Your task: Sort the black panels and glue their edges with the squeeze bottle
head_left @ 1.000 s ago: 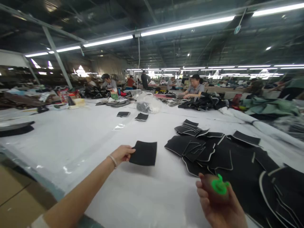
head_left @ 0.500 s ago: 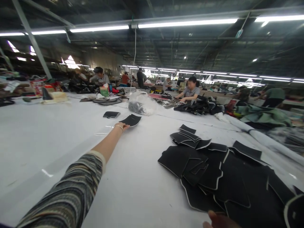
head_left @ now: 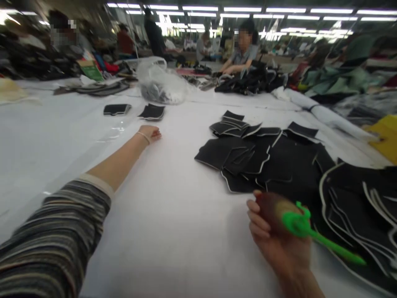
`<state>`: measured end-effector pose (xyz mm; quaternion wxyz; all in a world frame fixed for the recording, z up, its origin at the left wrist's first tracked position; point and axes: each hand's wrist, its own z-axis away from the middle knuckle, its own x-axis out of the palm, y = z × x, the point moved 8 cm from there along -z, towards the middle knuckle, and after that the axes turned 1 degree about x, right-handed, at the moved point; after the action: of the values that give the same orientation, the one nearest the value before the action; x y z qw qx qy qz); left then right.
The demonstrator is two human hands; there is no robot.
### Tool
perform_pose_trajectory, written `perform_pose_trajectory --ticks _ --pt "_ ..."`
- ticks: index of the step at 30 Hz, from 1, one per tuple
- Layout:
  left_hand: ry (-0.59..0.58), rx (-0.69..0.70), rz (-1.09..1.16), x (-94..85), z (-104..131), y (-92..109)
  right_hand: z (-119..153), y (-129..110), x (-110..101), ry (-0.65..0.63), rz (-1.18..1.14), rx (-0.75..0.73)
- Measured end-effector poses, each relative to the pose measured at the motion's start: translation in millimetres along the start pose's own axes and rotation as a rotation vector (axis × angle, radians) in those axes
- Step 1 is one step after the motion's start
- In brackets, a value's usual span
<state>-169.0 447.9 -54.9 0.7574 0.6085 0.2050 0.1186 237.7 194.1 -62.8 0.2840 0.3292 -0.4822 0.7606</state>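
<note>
My left hand (head_left: 151, 134) is over the white table with loosely curled fingers and nothing visible in them. Just beyond it lies a small stack of black cut pieces (head_left: 152, 111), apart from the fingers. To the left of that stack is another black piece (head_left: 117, 109) with a pale edge. My right hand (head_left: 279, 244), palm up and a little blurred, holds a dark red rounded bottle (head_left: 274, 211) with a bright green spout (head_left: 328, 242) pointing right. Beside and behind it spreads a pile of overlapping black pieces (head_left: 297, 165) with white edges.
A clear plastic bag (head_left: 161, 82) stands at the back of the table (head_left: 161, 231). Behind it a person (head_left: 243, 49) works near a black heap (head_left: 254, 78). A white roll (head_left: 328, 114) lies along the right, with a yellow object (head_left: 384, 136) at the edge.
My left hand has let go of the black pieces and drawn back from them. My right hand has come up into view with the green-spouted bottle. The view has tilted down.
</note>
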Motion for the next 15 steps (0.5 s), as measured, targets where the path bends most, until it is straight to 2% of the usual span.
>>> perform_pose_trajectory --ticks 2,4,6,7,9,11,13,15 --pt "-0.061 0.014 -0.108 6.1 38 -15 3 -5 9 -0.002 0.035 -0.056" --pt "-0.219 0.184 -0.311 15.2 92 -17 7 -9 13 -0.017 0.074 -0.095" --pt "-0.408 0.403 -0.568 23.6 157 -21 12 -11 14 -0.025 0.123 -0.126" --pt "-0.468 0.469 -0.667 23.3 187 -26 15 -12 13 -0.024 0.148 -0.139" --pt "-0.514 0.528 -0.770 15.1 235 -37 19 -13 11 -0.035 0.187 -0.159" --pt "-0.531 0.552 -0.782 4.7 268 -43 20 -10 9 -0.076 0.178 -0.160" --pt "-0.557 0.530 -0.730 -2.2 290 -42 18 -2 10 -0.125 0.120 -0.127" --pt "-0.633 0.479 -0.634 1.4 311 -36 19 12 16 -0.152 0.030 -0.061"
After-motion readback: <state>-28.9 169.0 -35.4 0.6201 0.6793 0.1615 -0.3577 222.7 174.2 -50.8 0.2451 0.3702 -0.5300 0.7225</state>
